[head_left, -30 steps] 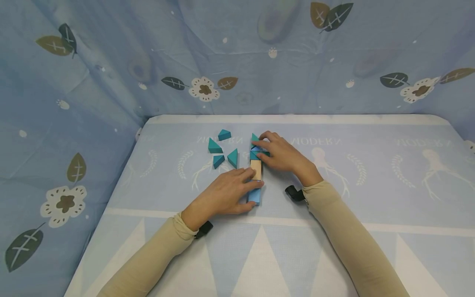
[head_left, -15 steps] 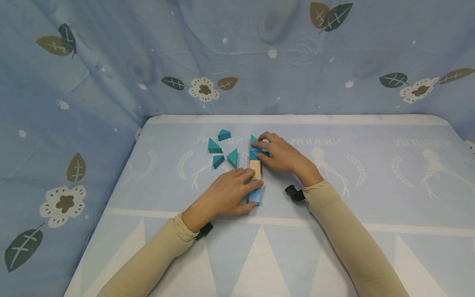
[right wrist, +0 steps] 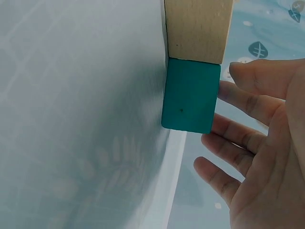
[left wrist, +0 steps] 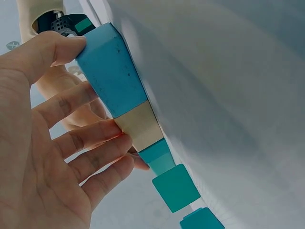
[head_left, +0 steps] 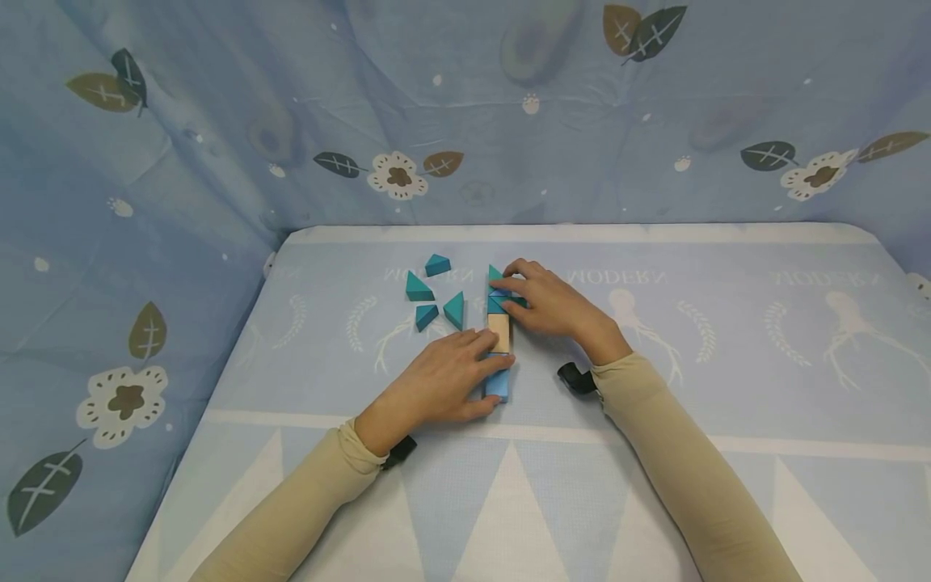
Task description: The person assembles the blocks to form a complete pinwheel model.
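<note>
Row of light-blue, bare-wood and teal blocks (head_left: 500, 325) lies on the pale tabletop (head_left: 313, 364). The left hand (head_left: 447, 376) rests spread at its near end; the right hand (head_left: 549, 303) touches the far teal pieces, fingers parted. Alignment seems in hand; adding loose teal triangular blocks (head_left: 454, 312) likely needs careful release first.

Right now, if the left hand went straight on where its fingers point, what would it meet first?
Probably the wooden block, right at the fingers of the left hand; exact contact is unclear.
</note>
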`<move>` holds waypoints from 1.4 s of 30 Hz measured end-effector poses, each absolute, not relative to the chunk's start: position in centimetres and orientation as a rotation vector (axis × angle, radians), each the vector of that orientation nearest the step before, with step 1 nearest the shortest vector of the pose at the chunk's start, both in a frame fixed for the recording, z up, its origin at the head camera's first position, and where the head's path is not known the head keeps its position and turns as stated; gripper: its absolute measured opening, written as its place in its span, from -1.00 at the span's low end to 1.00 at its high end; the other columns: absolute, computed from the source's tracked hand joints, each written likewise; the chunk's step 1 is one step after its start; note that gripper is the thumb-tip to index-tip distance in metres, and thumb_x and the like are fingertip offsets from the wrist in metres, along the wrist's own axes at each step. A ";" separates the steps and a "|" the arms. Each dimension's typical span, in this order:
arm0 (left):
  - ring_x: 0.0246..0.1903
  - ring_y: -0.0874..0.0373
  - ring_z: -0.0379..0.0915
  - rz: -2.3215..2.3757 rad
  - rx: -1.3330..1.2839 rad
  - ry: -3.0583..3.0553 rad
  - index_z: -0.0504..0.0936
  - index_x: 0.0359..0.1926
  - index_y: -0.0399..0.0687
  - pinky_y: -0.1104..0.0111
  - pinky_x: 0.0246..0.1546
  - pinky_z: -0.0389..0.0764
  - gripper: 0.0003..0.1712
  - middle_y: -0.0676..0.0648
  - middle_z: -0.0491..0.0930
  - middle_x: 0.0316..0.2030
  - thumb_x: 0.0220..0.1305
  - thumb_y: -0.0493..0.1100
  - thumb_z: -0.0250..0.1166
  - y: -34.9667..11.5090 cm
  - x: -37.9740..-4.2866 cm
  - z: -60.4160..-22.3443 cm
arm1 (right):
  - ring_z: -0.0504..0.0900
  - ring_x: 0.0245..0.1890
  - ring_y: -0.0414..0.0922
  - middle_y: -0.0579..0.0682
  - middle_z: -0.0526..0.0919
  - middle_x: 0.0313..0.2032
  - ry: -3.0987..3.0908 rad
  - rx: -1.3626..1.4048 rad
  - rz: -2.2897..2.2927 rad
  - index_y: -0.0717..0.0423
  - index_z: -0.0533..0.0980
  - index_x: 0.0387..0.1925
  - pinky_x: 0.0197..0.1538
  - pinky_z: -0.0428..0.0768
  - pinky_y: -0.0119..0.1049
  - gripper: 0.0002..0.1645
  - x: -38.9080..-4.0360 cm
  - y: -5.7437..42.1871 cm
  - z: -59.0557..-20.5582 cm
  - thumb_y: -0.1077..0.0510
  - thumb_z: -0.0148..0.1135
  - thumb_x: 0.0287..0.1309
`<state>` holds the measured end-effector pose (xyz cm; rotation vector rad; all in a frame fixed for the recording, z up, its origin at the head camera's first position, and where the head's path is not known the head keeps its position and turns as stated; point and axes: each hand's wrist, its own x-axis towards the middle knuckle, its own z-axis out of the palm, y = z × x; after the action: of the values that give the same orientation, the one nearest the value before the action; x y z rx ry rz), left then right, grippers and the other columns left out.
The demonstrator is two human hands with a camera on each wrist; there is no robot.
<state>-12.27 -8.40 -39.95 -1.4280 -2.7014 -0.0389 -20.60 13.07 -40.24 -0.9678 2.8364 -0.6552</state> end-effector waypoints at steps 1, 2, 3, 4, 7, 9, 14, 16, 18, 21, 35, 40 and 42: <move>-0.05 0.13 0.45 -0.039 -1.428 -2.701 0.56 0.23 0.14 0.28 0.04 0.52 -0.40 -0.03 0.45 -0.01 0.22 0.22 0.28 -8.4 -12.2 -39.9 | 0.41 0.19 0.09 0.14 0.40 0.21 2.836 -0.967 -0.657 0.06 0.43 0.32 0.25 0.38 0.05 -0.49 -20.6 13.1 -40.2 0.07 0.11 0.39; -0.06 0.13 0.45 -0.042 -1.427 -2.701 0.57 0.23 0.14 0.28 0.03 0.52 -0.41 -0.03 0.45 -0.01 0.22 0.22 0.28 -8.4 -12.2 -39.9 | 0.41 0.19 0.09 0.14 0.40 0.21 2.835 -0.964 -0.657 0.06 0.43 0.32 0.25 0.39 0.05 -0.49 -20.6 13.1 -40.2 0.07 0.11 0.40; -0.06 0.13 0.45 -0.043 -1.428 -2.700 0.57 0.22 0.14 0.28 0.03 0.52 -0.41 -0.03 0.45 -0.01 0.22 0.21 0.28 -8.4 -12.2 -39.9 | 0.41 0.19 0.09 0.13 0.40 0.22 2.834 -0.962 -0.656 0.05 0.43 0.32 0.25 0.39 0.05 -0.49 -20.5 13.1 -40.2 0.07 0.10 0.40; -0.06 0.12 0.45 -0.046 -1.428 -2.699 0.57 0.22 0.14 0.28 0.03 0.52 -0.41 -0.03 0.45 -0.02 0.22 0.21 0.28 -8.4 -12.2 -39.9 | 0.41 0.19 0.09 0.13 0.40 0.22 2.831 -0.958 -0.656 0.05 0.43 0.32 0.26 0.38 0.05 -0.49 -20.5 13.1 -40.2 0.06 0.10 0.40; -0.07 0.13 0.45 -0.046 -1.429 -2.696 0.58 0.22 0.14 0.28 0.03 0.52 -0.42 -0.02 0.45 -0.02 0.22 0.21 0.28 -8.4 -12.2 -39.9 | 0.41 0.20 0.08 0.12 0.40 0.22 2.827 -0.948 -0.657 0.03 0.42 0.33 0.27 0.38 0.05 -0.49 -20.5 13.1 -40.1 0.05 0.10 0.40; -0.07 0.13 0.45 -0.045 -1.430 -2.691 0.58 0.22 0.14 0.29 0.04 0.52 -0.42 -0.02 0.45 -0.03 0.22 0.22 0.28 -8.4 -12.2 -39.9 | 0.40 0.21 0.08 0.12 0.40 0.23 2.826 -0.945 -0.659 0.03 0.43 0.33 0.28 0.37 0.05 -0.50 -20.5 13.1 -40.1 0.06 0.10 0.40; -0.06 0.13 0.45 -0.047 -1.433 -2.682 0.58 0.21 0.13 0.28 0.06 0.52 -0.41 -0.02 0.45 -0.04 0.22 0.22 0.28 -8.4 -12.2 -40.0 | 0.40 0.21 0.09 0.13 0.40 0.22 2.824 -0.946 -0.671 0.04 0.43 0.32 0.28 0.37 0.06 -0.51 -20.4 13.1 -40.0 0.09 0.10 0.40; -0.06 0.13 0.46 -0.046 -1.432 -2.683 0.58 0.22 0.13 0.28 0.06 0.52 -0.41 -0.02 0.45 -0.04 0.22 0.22 0.28 -8.4 -12.2 -40.0 | 0.40 0.21 0.08 0.12 0.40 0.22 2.824 -0.948 -0.672 0.04 0.44 0.32 0.28 0.37 0.05 -0.51 -20.4 13.1 -40.0 0.10 0.10 0.40; -0.07 0.13 0.45 -0.046 -1.432 -2.686 0.58 0.22 0.13 0.28 0.06 0.52 -0.41 -0.02 0.45 -0.04 0.22 0.22 0.28 -8.4 -12.1 -39.9 | 0.40 0.21 0.08 0.12 0.40 0.22 2.824 -0.950 -0.670 0.03 0.44 0.32 0.28 0.37 0.05 -0.51 -20.4 13.1 -39.9 0.10 0.09 0.40; -0.07 0.13 0.45 -0.046 -1.430 -2.690 0.58 0.22 0.14 0.28 0.05 0.52 -0.41 -0.02 0.45 -0.04 0.22 0.22 0.28 -8.4 -12.1 -39.9 | 0.40 0.21 0.08 0.13 0.40 0.22 2.823 -0.956 -0.669 0.04 0.43 0.32 0.28 0.38 0.05 -0.50 -20.3 13.0 -39.9 0.10 0.10 0.39; 0.02 0.08 0.45 -0.043 -1.439 -2.694 0.56 0.23 0.10 0.25 0.10 0.50 -0.40 -0.05 0.44 0.01 0.23 0.21 0.27 -8.5 -12.1 -39.8 | 0.36 0.23 0.09 0.14 0.35 0.25 2.792 -0.948 -0.668 0.06 0.39 0.35 0.28 0.38 0.04 -0.44 -20.3 13.0 -39.7 0.09 0.15 0.36; 0.00 0.11 0.42 -0.085 -1.457 -2.688 0.56 0.23 0.11 0.27 0.07 0.50 -0.41 -0.03 0.43 -0.01 0.23 0.21 0.27 -8.5 -12.4 -40.0 | 0.36 0.22 0.07 0.12 0.35 0.25 2.797 -0.933 -0.660 0.04 0.39 0.36 0.27 0.38 0.03 -0.44 -20.3 13.1 -39.8 0.09 0.14 0.36; 0.00 0.12 0.40 -0.106 -1.465 -2.683 0.56 0.22 0.11 0.28 0.08 0.48 -0.41 -0.02 0.44 -0.01 0.23 0.22 0.28 -8.6 -12.5 -40.1 | 0.37 0.22 0.07 0.12 0.35 0.25 2.800 -0.934 -0.654 0.04 0.39 0.35 0.26 0.39 0.03 -0.44 -20.2 13.1 -39.9 0.08 0.14 0.36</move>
<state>-12.50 -8.59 -40.08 -1.4652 -2.6834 -0.1063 -20.23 13.07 -39.88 -0.9344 2.7996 -0.6540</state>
